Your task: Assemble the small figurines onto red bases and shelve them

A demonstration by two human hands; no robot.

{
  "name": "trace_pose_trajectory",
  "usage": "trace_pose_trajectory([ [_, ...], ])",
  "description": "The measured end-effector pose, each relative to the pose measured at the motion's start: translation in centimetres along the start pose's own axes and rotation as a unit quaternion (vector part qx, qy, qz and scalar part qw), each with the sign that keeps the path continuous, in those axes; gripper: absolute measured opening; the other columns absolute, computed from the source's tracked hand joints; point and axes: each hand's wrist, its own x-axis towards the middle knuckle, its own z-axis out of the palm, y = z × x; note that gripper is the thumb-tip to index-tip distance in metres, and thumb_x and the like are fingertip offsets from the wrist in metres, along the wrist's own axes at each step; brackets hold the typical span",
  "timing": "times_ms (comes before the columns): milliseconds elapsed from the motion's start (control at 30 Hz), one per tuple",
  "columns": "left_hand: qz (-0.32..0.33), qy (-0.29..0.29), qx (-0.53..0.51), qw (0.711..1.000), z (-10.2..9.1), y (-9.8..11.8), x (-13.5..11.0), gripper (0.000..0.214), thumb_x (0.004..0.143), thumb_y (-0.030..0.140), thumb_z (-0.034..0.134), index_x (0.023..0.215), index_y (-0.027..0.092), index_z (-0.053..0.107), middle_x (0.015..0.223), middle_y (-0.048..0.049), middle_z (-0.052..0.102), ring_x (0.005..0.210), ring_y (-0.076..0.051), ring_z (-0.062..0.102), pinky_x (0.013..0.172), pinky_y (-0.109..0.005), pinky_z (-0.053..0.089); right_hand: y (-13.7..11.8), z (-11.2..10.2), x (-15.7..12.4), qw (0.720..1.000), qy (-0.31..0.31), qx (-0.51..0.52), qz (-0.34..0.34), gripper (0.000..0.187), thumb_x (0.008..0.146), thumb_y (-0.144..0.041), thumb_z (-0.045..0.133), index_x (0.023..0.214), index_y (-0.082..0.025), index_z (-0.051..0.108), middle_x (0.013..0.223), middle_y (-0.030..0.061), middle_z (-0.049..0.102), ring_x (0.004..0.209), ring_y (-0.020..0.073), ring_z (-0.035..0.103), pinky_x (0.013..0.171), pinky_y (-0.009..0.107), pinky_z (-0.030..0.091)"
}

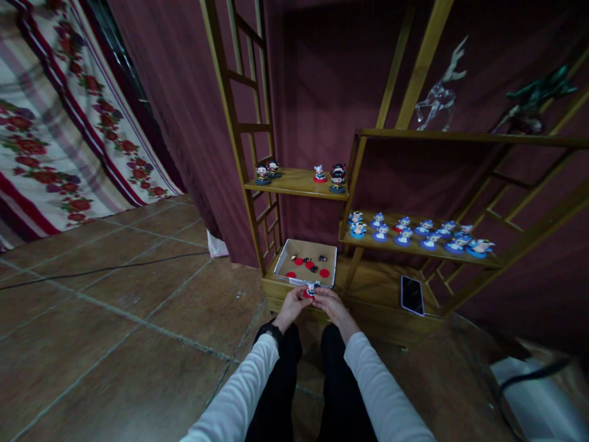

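The left hand (294,304) and right hand (332,302) pinch a small, rounded figurine (311,288) on a flat red base (308,295) at the near edge of a shallow cardboard box (317,249); its long axis stands roughly upright, head up, facing too small to tell.

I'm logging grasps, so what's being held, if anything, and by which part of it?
A small white-headed figurine, apparently by its round red base, between the left grip and right grip.
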Motion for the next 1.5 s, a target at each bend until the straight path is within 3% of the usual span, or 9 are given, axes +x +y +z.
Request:
trace_pose_trajectory([
  [900,0.002,0.009,-0.001,1.0,0.1,-0.3,0.1,0.043,0.047,0.022,0.079,0.083,0.014,0.059,0.067,0.0018,0.062,0.061,-0.01,0.056,0.065,-0.025,0.044,0.1,0.2,0.0,1.0,-0.001,0.011,-0.014,0.028,0.053,-0.022,0.076,0.077,-0.017,0.063,0.081,0.0029,0.067,0.074,0.0151,0.062,0.074,0.03,0.047],
  [1200,-0.015,0.011,0.015,1.0,0.4,0.4,-0.4,0.029,0.059,0.024,0.071,0.084,0.013,0.06,0.059,0.0024,0.058,0.053,-0.009,0.053,0.054,-0.021,0.04,0.4,-0.3,0.6,1.0,0.005,0.005,-0.006,0.026,0.054,-0.019,0.074,0.077,-0.017,0.063,0.083,0.0034,0.067,0.076,0.015,0.062,0.072,0.028,0.047],
  [1500,-0.008,0.012,0.027,1.0,0.3,0.6,-0.5,0.022,0.062,0.021,0.068,0.081,0.013,0.06,0.055,0.0032,0.057,0.05,-0.009,0.053,0.053,-0.02,0.04,0.4,-0.4,0.6,1.0,-0.006,-0.003,0.002,0.029,0.054,-0.02,0.074,0.081,-0.017,0.065,0.085,0.0034,0.067,0.076,0.0149,0.062,0.074,0.029,0.046],
])
